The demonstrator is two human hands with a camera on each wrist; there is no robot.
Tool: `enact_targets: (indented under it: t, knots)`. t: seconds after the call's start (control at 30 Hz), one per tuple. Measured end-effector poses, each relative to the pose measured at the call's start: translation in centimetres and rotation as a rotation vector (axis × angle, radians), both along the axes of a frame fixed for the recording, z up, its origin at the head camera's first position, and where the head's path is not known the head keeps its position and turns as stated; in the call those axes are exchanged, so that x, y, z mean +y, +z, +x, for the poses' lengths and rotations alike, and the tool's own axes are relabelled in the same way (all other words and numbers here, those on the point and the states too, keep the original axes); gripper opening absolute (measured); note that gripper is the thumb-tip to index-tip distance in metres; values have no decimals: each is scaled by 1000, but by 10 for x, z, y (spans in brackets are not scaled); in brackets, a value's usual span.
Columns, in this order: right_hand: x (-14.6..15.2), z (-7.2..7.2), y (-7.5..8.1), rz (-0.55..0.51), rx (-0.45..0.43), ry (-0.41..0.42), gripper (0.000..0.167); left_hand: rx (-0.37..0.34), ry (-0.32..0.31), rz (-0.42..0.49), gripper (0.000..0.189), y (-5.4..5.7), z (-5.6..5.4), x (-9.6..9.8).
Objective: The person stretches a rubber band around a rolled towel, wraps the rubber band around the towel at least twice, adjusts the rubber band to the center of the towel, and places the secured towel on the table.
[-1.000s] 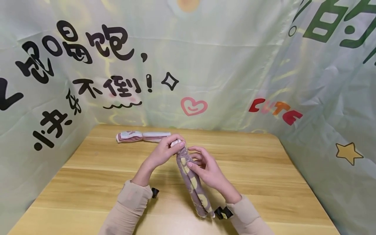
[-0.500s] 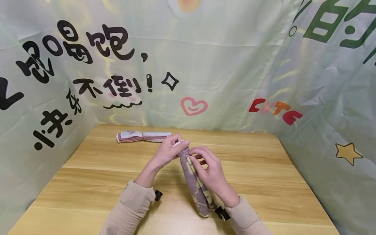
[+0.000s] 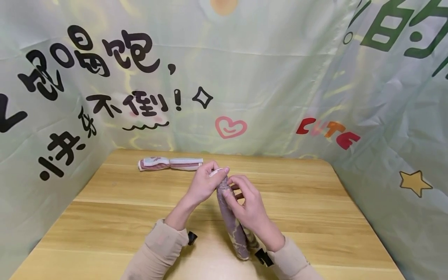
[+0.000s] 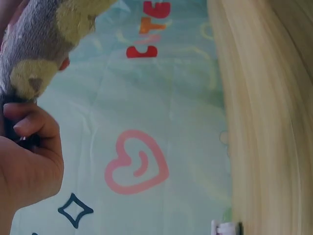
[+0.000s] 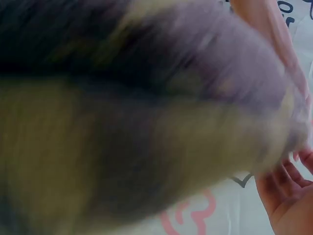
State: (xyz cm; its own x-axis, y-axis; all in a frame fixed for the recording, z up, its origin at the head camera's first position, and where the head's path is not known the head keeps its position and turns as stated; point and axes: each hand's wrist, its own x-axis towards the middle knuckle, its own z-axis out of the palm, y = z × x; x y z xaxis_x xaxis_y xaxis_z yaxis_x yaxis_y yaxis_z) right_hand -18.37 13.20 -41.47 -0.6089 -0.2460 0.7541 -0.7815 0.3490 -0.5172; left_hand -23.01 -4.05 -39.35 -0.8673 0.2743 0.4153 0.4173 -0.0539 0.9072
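Observation:
In the head view a purple towel (image 3: 231,221) with yellow patches hangs as a long folded roll, slanting down toward the front of the table. My left hand (image 3: 204,186) grips its gathered top end, thumb laid over it. Just below, my right hand (image 3: 250,206) pinches the narrowed neck of the roll between thumb and fingers. The left wrist view shows the towel's fuzzy yellow patches (image 4: 36,78) above curled fingers (image 4: 44,129). Close up and blurred, the towel (image 5: 210,117) fills most of the right wrist view.
A pink and white towel (image 3: 170,163), folded long and cinched at its middle, lies at the back left of the wooden table (image 3: 297,186). Printed fabric walls (image 3: 273,85) stand behind and at both sides. A small black clip (image 3: 264,257) sits at the right cuff.
Both hands stay at the towel's top end; the left has shifted slightly right. The roll has turned, so its yellow-patched strip now faces right and more plain purple shows.

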Motion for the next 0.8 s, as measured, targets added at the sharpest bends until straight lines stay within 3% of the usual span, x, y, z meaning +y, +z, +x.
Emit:
enact_targets:
  t: [0.1, 0.2, 0.33, 0.47, 0.67, 0.8]
  knots:
    - [-2, 0, 1, -15, 20, -8, 19, 34, 28, -20, 35, 1, 2, 3]
    - [-5, -2, -1, 3, 86, -26, 19, 20, 49, -36, 35, 1, 1, 4]
    - [-12, -2, -11, 127, 183, 5, 22, -42, 139, 57, 35, 3, -3, -2]
    - [-13, 1, -18, 188, 128, 79, 24, -35, 228, 128, 36, 8, -2, -10]
    - [-1, 0, -9, 124, 43, 75, 20, -27, 146, 23, 34, 11, 0, -10]
    - [1, 0, -4, 6, 12, 61, 22, -56, 106, -51, 34, 9, 1, -9]
